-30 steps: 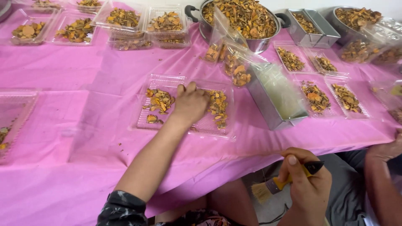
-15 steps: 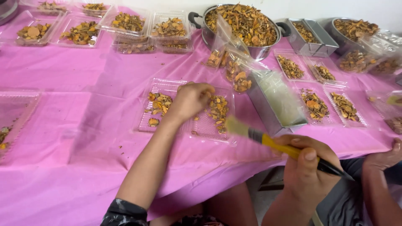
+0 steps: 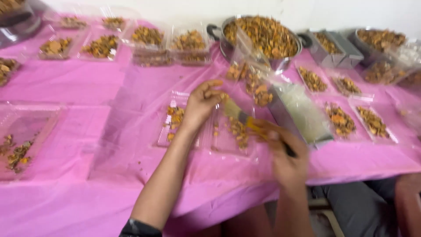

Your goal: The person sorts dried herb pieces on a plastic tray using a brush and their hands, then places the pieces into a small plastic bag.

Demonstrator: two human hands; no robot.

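A clear plastic hinged container [image 3: 169, 138] lies open on the pink tablecloth [image 3: 87, 87], with orange-brown food pieces [image 3: 175, 116] in both halves. My left hand [image 3: 199, 107] rests on its middle, fingers curled over the far edge and gripping it. My right hand [image 3: 285, 156] grips a yellow-handled brush [image 3: 245, 120]. The bristles point at the container's right half, just beside my left fingers. The right hand is blurred with motion.
A metal pot [image 3: 263, 37] heaped with the same food stands at the back. A rectangular metal tin [image 3: 300, 114] with pale contents sits right of the container. Several filled clear trays [image 3: 103, 46] line the back and right. Another person's leg [image 3: 408, 197] shows bottom right.
My right hand has come up from below the table edge, bringing the brush over the container's right half. My left hand has stayed on the container, its fingers now curled.
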